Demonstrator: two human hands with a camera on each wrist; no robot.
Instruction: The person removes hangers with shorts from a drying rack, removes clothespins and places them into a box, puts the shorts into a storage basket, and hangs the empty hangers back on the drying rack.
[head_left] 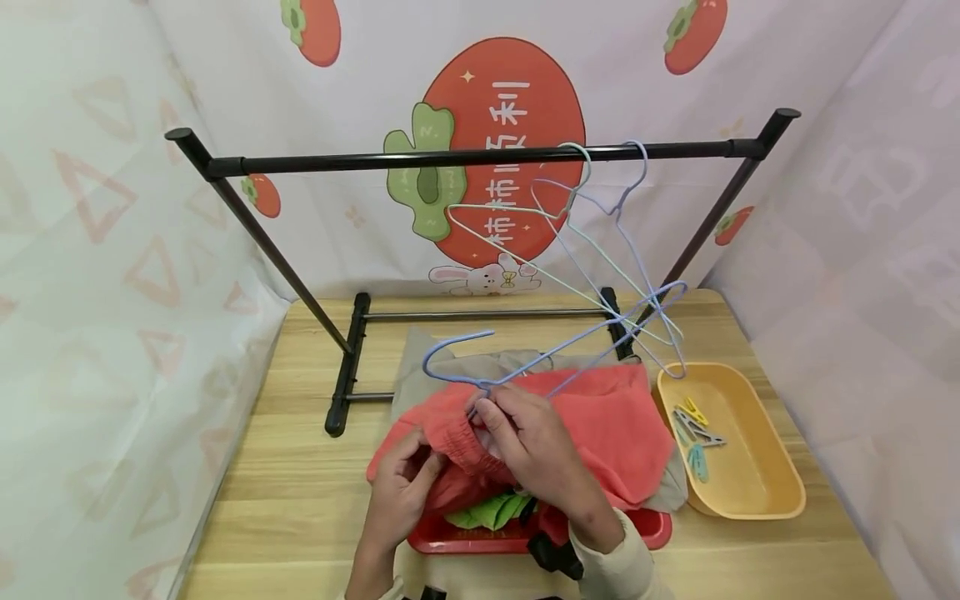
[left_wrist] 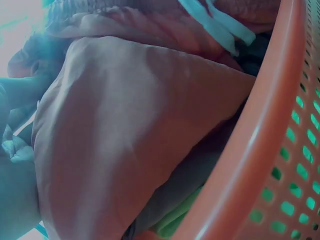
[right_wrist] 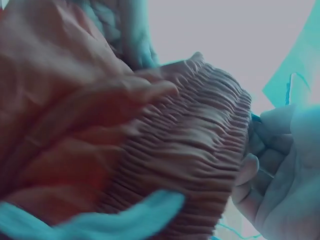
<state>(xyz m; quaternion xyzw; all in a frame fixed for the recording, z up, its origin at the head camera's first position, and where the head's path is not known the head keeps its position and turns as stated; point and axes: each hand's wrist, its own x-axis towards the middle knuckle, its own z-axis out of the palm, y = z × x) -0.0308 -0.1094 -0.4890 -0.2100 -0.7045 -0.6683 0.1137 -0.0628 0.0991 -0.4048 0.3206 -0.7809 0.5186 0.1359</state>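
Red shorts [head_left: 611, 429] with a gathered elastic waistband [right_wrist: 185, 145] lie spread over a red basket [head_left: 465, 546]. My left hand [head_left: 401, 487] grips the cloth beside the waistband, fingers curled. At the waistband opening, my right hand [head_left: 536, 442] pinches a blue hanger [head_left: 459, 379] just below its hook. The hanger's hook points left and its far end reaches up to the right; its lower part near the waistband is partly hidden. In the right wrist view a pale drawstring [right_wrist: 145, 215] crosses the front of the shorts.
A black clothes rack [head_left: 390, 161] stands behind, with a green hanger [head_left: 517, 261] and another blue hanger [head_left: 630, 242] on its bar. Grey clothing [head_left: 465, 365] lies under the shorts, green cloth [head_left: 491, 510] in the basket. A yellow bin [head_left: 757, 467] holds several clothespins [head_left: 697, 429].
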